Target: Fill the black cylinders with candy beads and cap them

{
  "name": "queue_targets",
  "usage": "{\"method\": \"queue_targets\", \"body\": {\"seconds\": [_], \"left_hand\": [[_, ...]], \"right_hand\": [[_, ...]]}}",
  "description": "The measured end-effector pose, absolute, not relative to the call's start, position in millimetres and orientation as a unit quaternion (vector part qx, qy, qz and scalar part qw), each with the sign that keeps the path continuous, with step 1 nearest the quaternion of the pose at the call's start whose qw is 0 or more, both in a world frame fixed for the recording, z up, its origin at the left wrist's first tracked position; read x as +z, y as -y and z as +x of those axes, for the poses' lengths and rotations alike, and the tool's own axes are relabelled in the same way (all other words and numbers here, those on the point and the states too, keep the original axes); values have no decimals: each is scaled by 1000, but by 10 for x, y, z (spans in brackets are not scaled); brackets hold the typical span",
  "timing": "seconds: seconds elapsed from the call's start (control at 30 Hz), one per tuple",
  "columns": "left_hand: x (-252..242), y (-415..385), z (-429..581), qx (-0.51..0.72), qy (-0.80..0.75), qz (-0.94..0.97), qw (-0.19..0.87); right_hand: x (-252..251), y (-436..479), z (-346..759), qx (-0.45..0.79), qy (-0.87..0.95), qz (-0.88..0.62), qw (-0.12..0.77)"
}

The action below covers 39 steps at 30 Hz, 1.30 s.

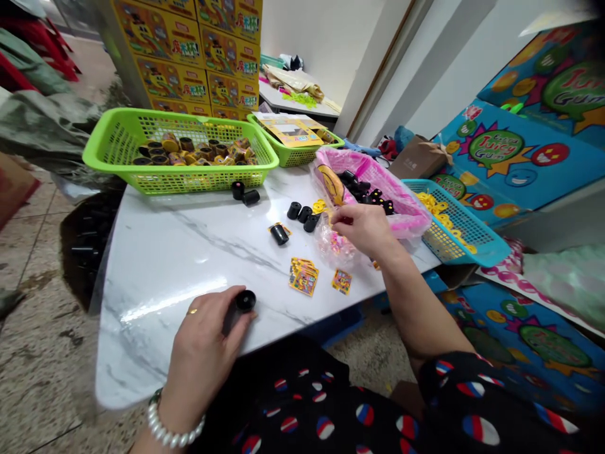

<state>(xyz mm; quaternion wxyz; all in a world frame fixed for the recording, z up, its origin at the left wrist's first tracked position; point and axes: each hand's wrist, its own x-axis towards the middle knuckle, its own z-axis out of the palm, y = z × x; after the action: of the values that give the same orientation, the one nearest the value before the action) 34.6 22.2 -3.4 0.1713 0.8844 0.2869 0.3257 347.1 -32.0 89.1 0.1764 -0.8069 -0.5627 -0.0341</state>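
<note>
The left hand is clasping a black tube upright, steadying it well apart from the pink basket; the right hand, fingers pinched, is picking in the bag beside that basket, catch hidden.

A glossy white marble-patterned table reflects bright overhead light. Beneath it lies speckled grey-brown terrazzo floor. Stacked yellow printed cartons rise beyond the table's far edge, beside a plain white wall. Blue printed cartons crowd its right edge.
</note>
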Motion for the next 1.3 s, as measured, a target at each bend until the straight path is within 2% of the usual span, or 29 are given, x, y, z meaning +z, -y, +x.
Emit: {"method": "queue_targets", "body": {"seconds": [0.07,0.2,0.3,0.43,0.6,0.73,0.87,1.17,1.3], "left_hand": [[-21,-218,349,327,-287,884,170],[13,-202,354,329,-289,883,169],[22,-186,359,328,-292,881,177],[8,-175,365,329,-295,877,187],[-3,-170,360,339,-285,878,181],[3,-166,359,346,-286,875,181],[8,-170,366,340,-288,877,182],[32,-165,375,344,-279,879,179],[28,-158,378,343,-274,878,190]], "right_hand": [[789,260,3154,-7,623,-750,225],[421,105,2571,58,739,-639,205],[227,50,2418,49,758,-616,206],[218,68,2543,59,760,-596,253],[373,252,2769,12,695,-643,321],[355,495,2740,-17,666,-682,302],[197,630,2483,-9,691,-660,295],[115,465,2179,17,710,-658,250],[174,454,2191,82,665,-666,328]]}}
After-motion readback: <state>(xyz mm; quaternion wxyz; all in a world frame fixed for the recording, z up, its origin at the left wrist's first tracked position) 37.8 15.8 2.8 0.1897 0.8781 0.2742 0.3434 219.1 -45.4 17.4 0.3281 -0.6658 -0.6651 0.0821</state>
